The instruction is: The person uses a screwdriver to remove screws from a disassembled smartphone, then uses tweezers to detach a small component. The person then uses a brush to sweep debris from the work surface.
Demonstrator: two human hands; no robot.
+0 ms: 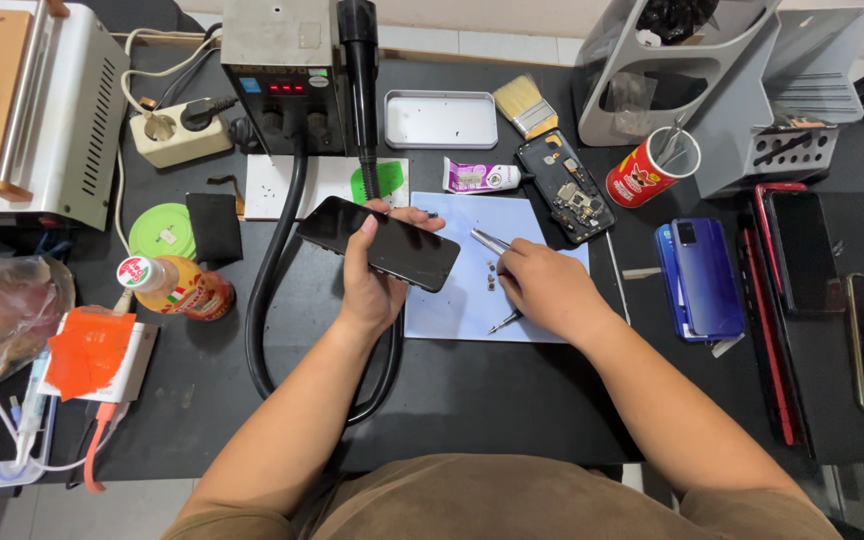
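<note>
My left hand point(370, 285) grips a black smartphone point(380, 243), holding it tilted above the desk with its dark glass side up. My right hand point(544, 287) rests on a pale blue sheet point(457, 300) and holds metal tweezers point(489, 240) whose tips point up and to the left. Several tiny dark parts point(492, 275) lie on the sheet just left of my right hand. A second thin tool point(505, 321) pokes out under that hand.
A hot-air station point(277, 70) with a thick black hose point(270, 280) stands behind. An opened phone body point(564, 186), glue tube point(480, 178), brush point(525, 106), metal tray point(440, 119), red cup point(650, 168), blue phone point(704, 278), several phones at right point(802, 250) and a bottle point(177, 287) crowd the black desk.
</note>
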